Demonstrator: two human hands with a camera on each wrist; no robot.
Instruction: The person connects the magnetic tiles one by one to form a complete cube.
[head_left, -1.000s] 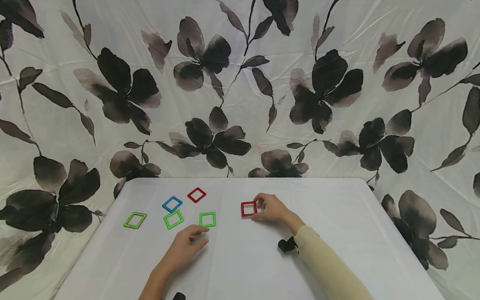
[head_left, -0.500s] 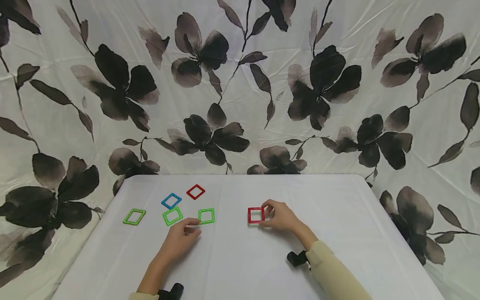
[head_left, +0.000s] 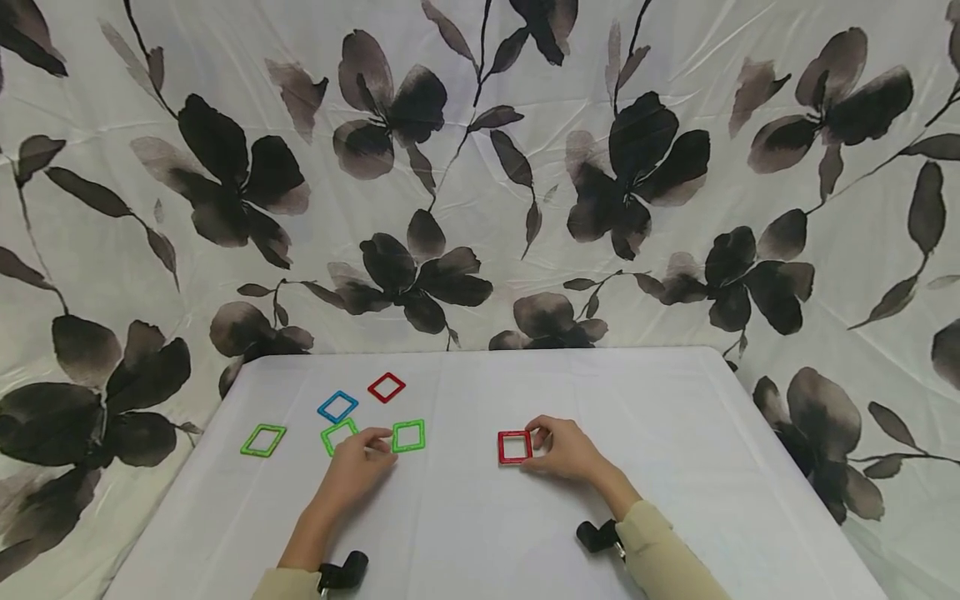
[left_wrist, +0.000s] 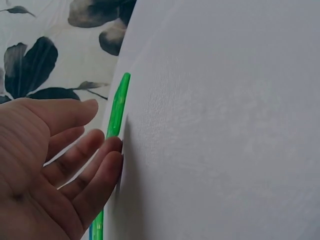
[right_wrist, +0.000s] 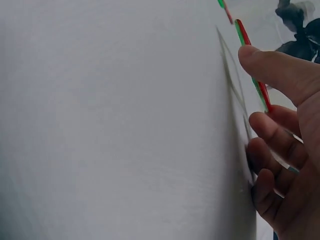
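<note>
My right hand [head_left: 566, 448] pinches a red square frame tile [head_left: 500, 448] at its right side, thumb below and fingers above. In the right wrist view the tile [right_wrist: 264, 95] is seen edge-on, lifted off the table, with a green layer along its red edge. My left hand [head_left: 358, 468] has loosely bent fingers and partly covers a tilted green square tile [head_left: 327, 444]. Just right of its fingertips lies another green square tile [head_left: 408, 450]. The left wrist view shows a green tile edge [left_wrist: 119, 107] beside the fingers, with the thumb apart from it.
A blue tile [head_left: 327, 413] touches or nearly touches the tilted green one. Behind lies a red tile [head_left: 386, 401], and at far left a green diamond-shaped tile [head_left: 255, 452]. The white table [head_left: 637, 400] ends before a floral cloth [head_left: 420, 192].
My right hand has carried the red tile slightly right and toward me. The left hand has shifted left, away from the right-hand green tile and partly over the tilted one.
</note>
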